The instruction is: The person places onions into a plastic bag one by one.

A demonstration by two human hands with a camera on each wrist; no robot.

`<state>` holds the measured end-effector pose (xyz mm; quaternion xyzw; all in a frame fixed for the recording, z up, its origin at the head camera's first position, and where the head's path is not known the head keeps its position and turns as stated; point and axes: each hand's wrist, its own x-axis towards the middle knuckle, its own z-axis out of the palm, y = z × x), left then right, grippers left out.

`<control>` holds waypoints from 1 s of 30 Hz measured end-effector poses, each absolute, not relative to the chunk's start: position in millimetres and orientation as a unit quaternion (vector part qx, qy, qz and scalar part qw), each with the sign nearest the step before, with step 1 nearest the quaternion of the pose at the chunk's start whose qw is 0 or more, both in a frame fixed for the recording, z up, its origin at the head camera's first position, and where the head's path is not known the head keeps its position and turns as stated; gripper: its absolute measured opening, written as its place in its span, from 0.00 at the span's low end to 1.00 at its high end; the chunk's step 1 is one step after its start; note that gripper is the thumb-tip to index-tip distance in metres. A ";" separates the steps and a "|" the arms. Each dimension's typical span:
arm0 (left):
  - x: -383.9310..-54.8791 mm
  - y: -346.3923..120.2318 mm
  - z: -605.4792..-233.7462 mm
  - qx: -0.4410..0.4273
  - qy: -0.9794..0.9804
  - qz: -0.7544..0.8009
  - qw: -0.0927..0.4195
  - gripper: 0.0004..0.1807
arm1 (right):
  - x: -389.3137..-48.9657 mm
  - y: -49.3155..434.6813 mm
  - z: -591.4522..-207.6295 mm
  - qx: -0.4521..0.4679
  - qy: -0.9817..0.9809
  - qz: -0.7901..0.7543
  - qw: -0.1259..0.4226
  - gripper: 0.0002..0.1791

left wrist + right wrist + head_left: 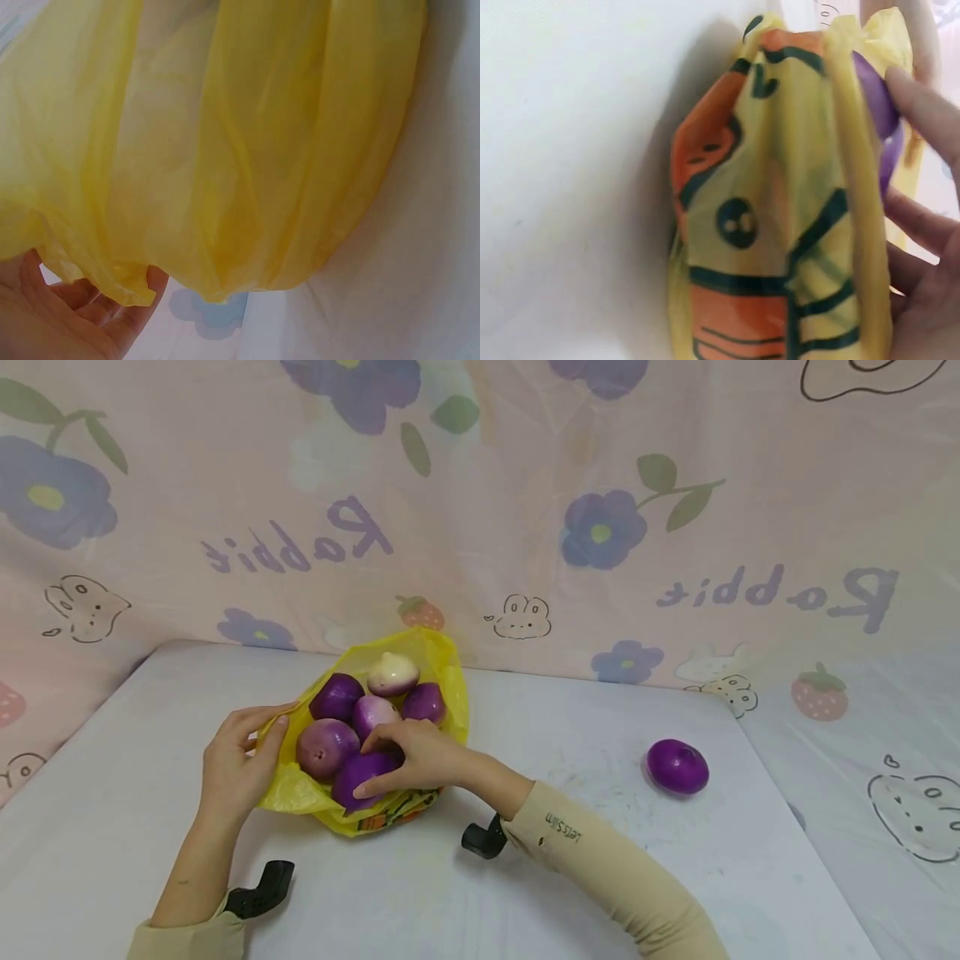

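Note:
A yellow plastic bag (456, 677) stands with its mouth spread, full of several purple onions, among them a reddish one (327, 750) and a pale-topped one (393, 673). My left hand (238, 764) pinches the bag's left rim between thumb and fingers. In the left wrist view the bag's thin side (247, 150) hides most of that hand's surroundings. Reaching over the near right rim, my right hand (423, 756) grips the front purple onion (363, 778), thumb on the near side. The right wrist view shows the bag's printed orange and green side (742, 187).
One more purple onion (677, 767) lies alone on the white tabletop (570, 860), well to the right of the bag. Behind the table hangs a pink printed cloth (480, 527). Black camera mounts (262, 889) stick out from the wrists.

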<state>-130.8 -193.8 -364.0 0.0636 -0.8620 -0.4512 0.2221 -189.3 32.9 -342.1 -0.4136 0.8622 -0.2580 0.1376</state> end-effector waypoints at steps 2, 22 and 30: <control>-131.0 -193.6 -363.8 0.064 -0.862 -0.451 0.222 0.15 | -190.0 32.9 -342.6 -0.425 0.861 -0.251 0.126 0.25; -128.1 -194.3 -363.8 0.061 -0.863 -0.447 0.228 0.16 | -194.5 57.9 -336.5 -0.391 0.827 -0.382 0.129 0.28; -128.8 -193.7 -363.7 0.065 -0.865 -0.447 0.219 0.17 | -194.3 65.9 -338.6 -0.372 0.814 -0.429 0.123 0.27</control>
